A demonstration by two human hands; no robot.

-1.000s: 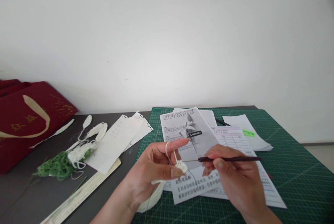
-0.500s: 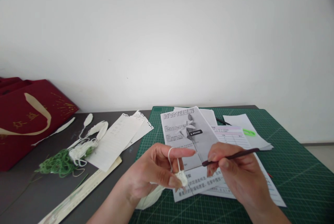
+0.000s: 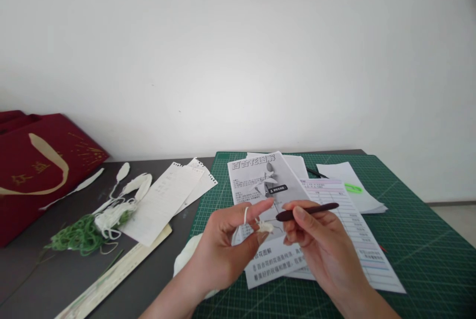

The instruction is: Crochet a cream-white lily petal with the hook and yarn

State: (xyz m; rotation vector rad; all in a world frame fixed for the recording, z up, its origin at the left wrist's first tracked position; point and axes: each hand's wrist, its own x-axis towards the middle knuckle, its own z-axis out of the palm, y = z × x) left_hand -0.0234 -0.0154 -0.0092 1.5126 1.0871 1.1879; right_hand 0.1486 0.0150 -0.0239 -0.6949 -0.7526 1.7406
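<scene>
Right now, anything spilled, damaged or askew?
No spill or damage visible. Green yarn lies in a loose tangle on the desk, with white yarn against it; papers on the mat overlap at uneven angles.

A flat dark grey tabletop (image 3: 163, 258) carries a green gridded cutting mat (image 3: 403, 232), tangled green yarn (image 3: 80, 235) and a dark red bag (image 3: 37, 177).

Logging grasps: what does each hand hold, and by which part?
Left hand: white crochet piece, by its lower edge. Right hand: crochet hook, by its dark handle, near the front.
</scene>
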